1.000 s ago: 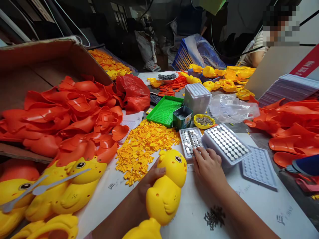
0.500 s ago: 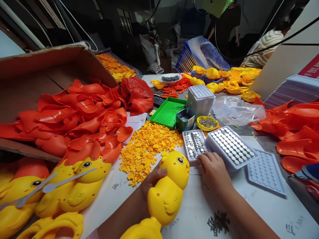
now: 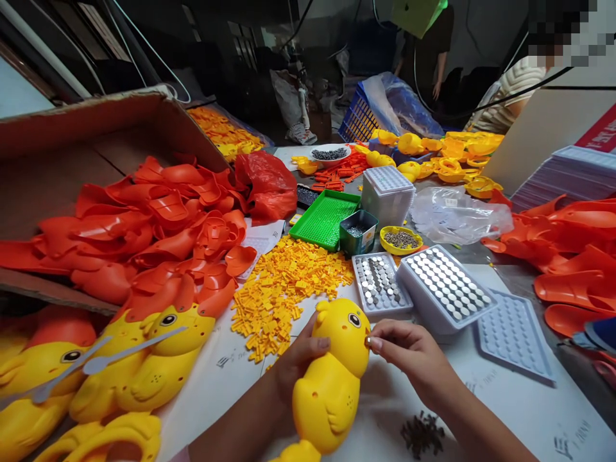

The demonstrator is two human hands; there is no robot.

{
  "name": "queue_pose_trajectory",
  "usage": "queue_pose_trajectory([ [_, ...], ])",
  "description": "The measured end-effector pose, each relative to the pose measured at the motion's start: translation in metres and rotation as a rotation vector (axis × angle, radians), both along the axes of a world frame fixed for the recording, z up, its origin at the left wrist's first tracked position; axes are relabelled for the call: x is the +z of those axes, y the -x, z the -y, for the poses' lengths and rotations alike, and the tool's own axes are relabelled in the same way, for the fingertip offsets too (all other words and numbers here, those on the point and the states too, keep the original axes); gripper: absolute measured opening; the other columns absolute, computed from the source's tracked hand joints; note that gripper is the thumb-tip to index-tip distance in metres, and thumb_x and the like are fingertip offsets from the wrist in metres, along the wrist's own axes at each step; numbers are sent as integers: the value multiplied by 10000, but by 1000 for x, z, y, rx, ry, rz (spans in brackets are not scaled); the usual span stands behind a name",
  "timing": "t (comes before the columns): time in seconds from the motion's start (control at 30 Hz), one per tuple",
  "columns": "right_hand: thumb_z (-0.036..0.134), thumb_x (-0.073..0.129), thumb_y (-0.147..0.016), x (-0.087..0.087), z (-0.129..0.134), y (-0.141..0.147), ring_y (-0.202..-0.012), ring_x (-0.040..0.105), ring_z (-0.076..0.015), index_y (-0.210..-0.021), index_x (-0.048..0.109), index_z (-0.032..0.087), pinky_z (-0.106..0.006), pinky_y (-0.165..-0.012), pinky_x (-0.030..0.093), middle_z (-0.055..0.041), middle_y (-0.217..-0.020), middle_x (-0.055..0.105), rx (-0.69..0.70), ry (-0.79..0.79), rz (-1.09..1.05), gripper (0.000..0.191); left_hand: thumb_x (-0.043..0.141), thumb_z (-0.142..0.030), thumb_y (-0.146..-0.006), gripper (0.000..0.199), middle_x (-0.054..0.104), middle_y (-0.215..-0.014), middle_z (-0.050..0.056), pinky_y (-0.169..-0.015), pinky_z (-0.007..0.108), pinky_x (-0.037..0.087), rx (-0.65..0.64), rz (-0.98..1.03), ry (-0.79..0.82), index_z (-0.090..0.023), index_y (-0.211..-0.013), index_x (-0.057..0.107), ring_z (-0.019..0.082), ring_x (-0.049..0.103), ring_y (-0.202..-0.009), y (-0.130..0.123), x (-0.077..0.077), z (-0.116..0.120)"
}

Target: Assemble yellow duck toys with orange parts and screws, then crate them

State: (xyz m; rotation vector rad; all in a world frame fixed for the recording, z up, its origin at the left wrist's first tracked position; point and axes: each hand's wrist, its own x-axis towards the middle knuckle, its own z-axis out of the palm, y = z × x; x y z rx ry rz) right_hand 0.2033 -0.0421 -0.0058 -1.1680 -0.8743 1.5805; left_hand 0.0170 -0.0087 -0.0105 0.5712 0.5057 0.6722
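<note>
My left hand (image 3: 304, 353) is wrapped round the back of a yellow plastic duck toy (image 3: 332, 385), at its neck. The duck leans with its head up and its beak side to the right. At the beak, the thumb and fingertips of my right hand (image 3: 397, 346) are pinched together on something tiny and shiny, too small to make out. Just beyond lies a shallow tray (image 3: 403, 308) of silver button cells (image 3: 380, 276), partly bare. Right of it, a fuller stack of button-cell trays (image 3: 433, 314) stands tilted. A small heap of dark screws (image 3: 422, 435) lies by my right forearm.
Yellow clips (image 3: 279, 289) are heaped beyond the duck. Orange-red parts (image 3: 158, 212) fill a cardboard box at left, above finished-looking ducks (image 3: 168, 359). A green tray (image 3: 325, 218), tin (image 3: 359, 231) and yellow dish (image 3: 400, 239) stand behind. A blue-handled tool (image 3: 597, 333) is at right.
My right hand has moved from the near edge of the button-cell tray left and down to the duck's beak, fingers pinched. The duck has shifted slightly right and down in my left hand.
</note>
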Motion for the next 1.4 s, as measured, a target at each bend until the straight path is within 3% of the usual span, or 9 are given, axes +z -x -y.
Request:
queue_pose_trajectory([
  [0.2, 391, 833, -558, 4, 0, 1, -619, 538, -113, -629, 722, 168, -234, -603, 409, -16, -646, 655, -9, 64, 38, 259, 750, -302, -608, 491, 686, -924, 105, -590, 302, 544, 27, -53, 30, -129, -1038, 587, 210, 659, -686, 3, -8, 2],
  [0.37, 317, 828, -545, -9, -2, 1, -580, 533, -105, -602, 685, 152, -226, -573, 400, -5, -602, 644, -26, 73, 85, 226, 738, -264, -633, 679, 690, -959, 101, -645, 281, 532, 10, -29, -55, -185, -1235, 436, 202, 673, -739, 0, -3, 2],
  [0.53, 299, 834, -584, -19, -1, 0, -566, 550, -106, -640, 629, 160, -208, -537, 426, 5, -611, 638, -84, -5, 72, 254, 730, -279, -653, 727, 697, -969, 138, -692, 300, 524, -22, -45, -49, -163, -1275, 371, 212, 677, -765, 2, -3, 0],
  [0.73, 342, 784, -696, -26, 9, 4, -712, 667, -174, -801, 671, 217, -256, -645, 551, -25, -755, 705, -275, -265, 212, 199, 744, -315, -654, 600, 698, -931, 135, -672, 282, 526, -2, -14, -74, -117, -1176, 525, 202, 666, -763, 3, 1, 0],
  [0.83, 250, 711, -787, -34, 13, 3, -758, 682, -162, -863, 697, 256, -227, -692, 554, -19, -820, 727, -266, -510, 438, 78, 738, -333, -653, 540, 688, -932, 139, -656, 280, 524, -7, -23, -65, -77, -1108, 602, 199, 660, -749, 3, 1, 1],
  [0.9, 190, 677, -813, -35, 13, 2, -760, 689, -150, -904, 693, 277, -205, -690, 554, -3, -840, 733, -239, -659, 529, 127, 737, -331, -645, 544, 685, -936, 138, -656, 286, 521, 6, -34, -58, -76, -1109, 614, 208, 661, -753, 2, -1, 2],
  [1.07, 111, 639, -824, -26, 10, 0, -744, 702, -134, -977, 667, 284, -177, -687, 555, 18, -844, 739, -200, -835, 645, 233, 751, -329, -606, 577, 688, -948, 140, -671, 301, 525, 56, -47, -29, -92, -1111, 604, 230, 663, -782, 1, -12, 1],
  [1.2, 121, 623, -829, -24, 8, 0, -768, 712, -145, -969, 684, 265, -176, -693, 563, -3, -864, 746, -187, -787, 639, 209, 736, -313, -607, 598, 683, -937, 135, -632, 298, 527, 79, -38, -10, -103, -1135, 551, 217, 662, -730, 2, -14, 1],
  [1.4, 248, 690, -783, -26, 6, 0, -751, 712, -208, -931, 708, 209, -278, -693, 589, -73, -857, 738, -146, -504, 498, 154, 732, -265, -632, 688, 663, -1022, 130, -659, 289, 519, 23, 9, -68, -176, -1227, 397, 206, 665, -781, 1, -5, 0],
])
